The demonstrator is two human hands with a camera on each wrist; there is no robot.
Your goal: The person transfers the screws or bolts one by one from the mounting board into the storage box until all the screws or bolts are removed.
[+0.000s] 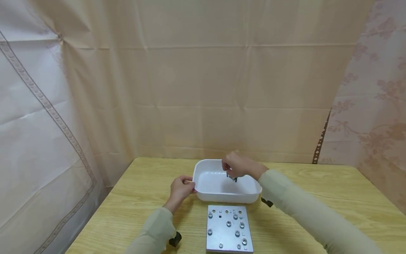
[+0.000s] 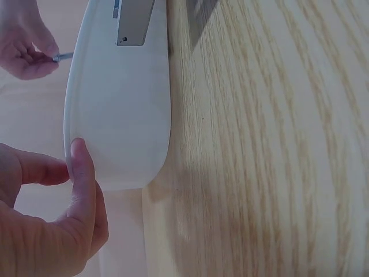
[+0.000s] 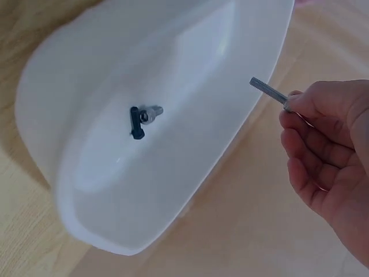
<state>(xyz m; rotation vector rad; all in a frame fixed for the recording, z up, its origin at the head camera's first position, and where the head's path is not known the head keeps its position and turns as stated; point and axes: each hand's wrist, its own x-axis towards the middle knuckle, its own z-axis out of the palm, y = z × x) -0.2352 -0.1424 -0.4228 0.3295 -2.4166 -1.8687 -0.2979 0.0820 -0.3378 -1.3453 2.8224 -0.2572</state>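
Note:
My left hand (image 1: 180, 190) pinches the left rim of a white plastic tub (image 1: 219, 197), thumb outside the wall in the left wrist view. Above the tub's inside, my right hand (image 1: 236, 165) holds a silver screw (image 3: 268, 91) between thumb and index finger, its threaded shank sticking out; the head is hidden by the fingertips. On the tub's floor lie a black screw (image 3: 136, 124) and, touching or very close to it, a silver socket-head screw (image 3: 152, 114).
In front of the tub a silver metal plate (image 1: 222, 233) lies on the wooden table (image 1: 127, 204), with several socket-head screws and a few holes in it. Beige curtain (image 1: 203, 88) hangs behind the table's far edge.

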